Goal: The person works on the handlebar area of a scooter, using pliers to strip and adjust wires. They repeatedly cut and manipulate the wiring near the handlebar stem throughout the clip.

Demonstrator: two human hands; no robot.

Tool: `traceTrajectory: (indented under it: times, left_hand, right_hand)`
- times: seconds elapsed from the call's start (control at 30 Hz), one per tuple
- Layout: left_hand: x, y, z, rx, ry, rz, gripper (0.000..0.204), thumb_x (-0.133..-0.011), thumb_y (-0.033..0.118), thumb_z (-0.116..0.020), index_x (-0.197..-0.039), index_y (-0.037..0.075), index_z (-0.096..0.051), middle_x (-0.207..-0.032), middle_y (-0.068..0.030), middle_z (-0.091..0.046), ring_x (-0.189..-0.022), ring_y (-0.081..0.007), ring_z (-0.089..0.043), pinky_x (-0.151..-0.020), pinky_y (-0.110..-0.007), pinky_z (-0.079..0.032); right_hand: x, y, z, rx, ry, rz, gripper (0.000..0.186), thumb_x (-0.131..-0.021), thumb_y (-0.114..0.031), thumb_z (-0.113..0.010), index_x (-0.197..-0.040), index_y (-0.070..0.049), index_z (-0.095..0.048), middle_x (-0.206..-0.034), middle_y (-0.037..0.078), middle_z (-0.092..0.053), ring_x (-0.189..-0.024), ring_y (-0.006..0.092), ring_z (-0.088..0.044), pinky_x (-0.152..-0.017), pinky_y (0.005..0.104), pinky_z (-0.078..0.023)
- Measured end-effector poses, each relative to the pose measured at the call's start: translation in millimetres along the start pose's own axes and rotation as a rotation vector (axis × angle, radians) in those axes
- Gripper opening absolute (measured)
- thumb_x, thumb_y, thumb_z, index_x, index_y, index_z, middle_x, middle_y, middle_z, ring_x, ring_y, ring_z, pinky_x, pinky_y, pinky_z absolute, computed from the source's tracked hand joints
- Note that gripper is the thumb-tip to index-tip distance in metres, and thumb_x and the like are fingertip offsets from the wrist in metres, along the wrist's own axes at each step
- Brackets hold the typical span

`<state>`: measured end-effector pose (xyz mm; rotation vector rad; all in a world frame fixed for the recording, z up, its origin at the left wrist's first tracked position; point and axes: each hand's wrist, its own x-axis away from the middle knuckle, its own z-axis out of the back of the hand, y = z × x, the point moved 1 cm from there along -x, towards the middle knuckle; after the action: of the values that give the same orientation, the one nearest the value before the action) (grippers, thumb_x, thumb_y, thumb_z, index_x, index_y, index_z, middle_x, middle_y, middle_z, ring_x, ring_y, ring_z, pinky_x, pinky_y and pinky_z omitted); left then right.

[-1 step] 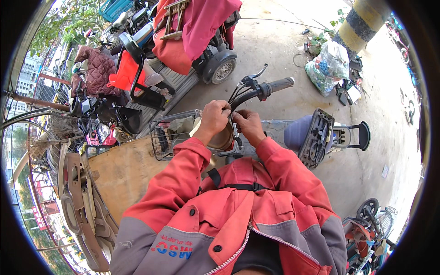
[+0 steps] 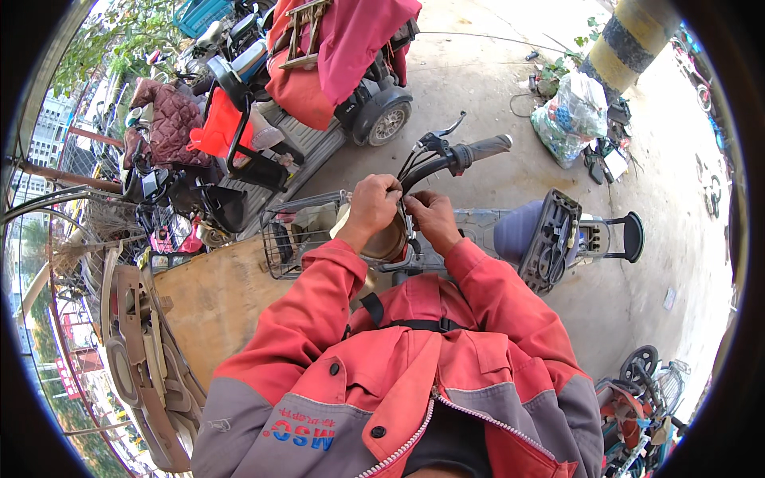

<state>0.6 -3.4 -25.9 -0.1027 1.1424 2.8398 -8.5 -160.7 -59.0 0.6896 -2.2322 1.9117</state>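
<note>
Both my hands meet over the middle of an electric scooter's handlebar (image 2: 430, 169). Thumb and fingertips of my left hand (image 2: 373, 209) are pinched together beside the black cables (image 2: 408, 163). Close by, my right hand (image 2: 433, 217) is also closed in a pinch; what either hand holds is hidden by the fingers. Beyond them the bar carries a brake lever (image 2: 449, 127) and a dark rubber grip (image 2: 488, 146). A wire basket (image 2: 279, 255) is to the left of my hands. To the right, an open dark tool case (image 2: 550, 243) rests on the purplish seat (image 2: 514, 231).
A three-wheeled vehicle with a red cover (image 2: 366, 48) stands at the far left. A wooden board (image 2: 215, 303) lies beside the basket. Toward the far right, a clear bag of scraps (image 2: 570, 119) sits near a striped post (image 2: 629, 48). Bicycle parts (image 2: 641, 398) are at the near right.
</note>
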Motion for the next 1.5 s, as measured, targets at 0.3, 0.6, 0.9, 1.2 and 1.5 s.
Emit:
traceTrajectory:
  times: [0.3,0.6,0.9,1.2,1.5]
  left_hand:
    - [0,6,3,0.058,-0.030,0.102,0.009,-0.080,0.011,-0.067,-0.084,0.004,-0.072,-0.084,-0.0166,-0.069,-0.088,-0.0364,-0.065,-0.080,-0.045,-0.050]
    - [0,0,0,0.032,-0.005,0.045,0.011,-0.080,0.011,-0.068,-0.085,0.002,-0.071,-0.084,-0.0174,-0.070,-0.085,-0.0358,-0.066,-0.078,-0.043,-0.051]
    - [0,2,1,0.035,-0.042,0.082,0.010,-0.081,0.013,-0.067,-0.085,0.005,-0.071,-0.086,-0.0167,-0.069,-0.090,-0.0376,-0.064,-0.080,-0.047,-0.050]
    - [1,3,3,-0.020,0.013,-0.034,0.012,-0.080,0.010,-0.066,-0.085,0.000,-0.068,-0.084,-0.0189,-0.069,-0.083,-0.0371,-0.066,-0.075,-0.043,-0.051]
    - [1,8,6,0.004,0.040,-0.103,0.009,-0.079,0.005,-0.063,-0.085,0.002,-0.068,-0.086,-0.0166,-0.065,-0.084,-0.0351,-0.065,-0.073,-0.041,-0.051]
  right_hand:
    - [-7,20,21,0.026,0.239,-0.084,0.023,-0.098,-0.021,-0.057,-0.098,0.001,-0.061,-0.082,0.006,-0.062,-0.059,0.0116,-0.056,-0.050,0.0288,-0.051]
    - [9,-1,8,-0.121,0.041,-0.048,0.028,-0.096,-0.023,-0.064,-0.099,0.004,-0.064,-0.079,0.007,-0.064,-0.054,0.0114,-0.056,-0.047,0.0266,-0.046]
    - [6,4,5,-0.115,0.001,0.022,0.018,-0.095,-0.009,-0.060,-0.100,0.008,-0.064,-0.069,0.005,-0.061,-0.050,0.0105,-0.053,-0.044,0.0258,-0.042]
    - [3,11,8,-0.178,0.016,0.005,0.015,-0.095,-0.009,-0.060,-0.099,0.005,-0.063,-0.069,0.005,-0.061,-0.051,0.0112,-0.055,-0.043,0.0259,-0.042]
    - [0,16,10,-0.250,0.008,-0.016,0.015,-0.095,-0.010,-0.061,-0.101,0.004,-0.063,-0.075,0.005,-0.063,-0.052,0.0115,-0.055,-0.043,0.0264,-0.044]
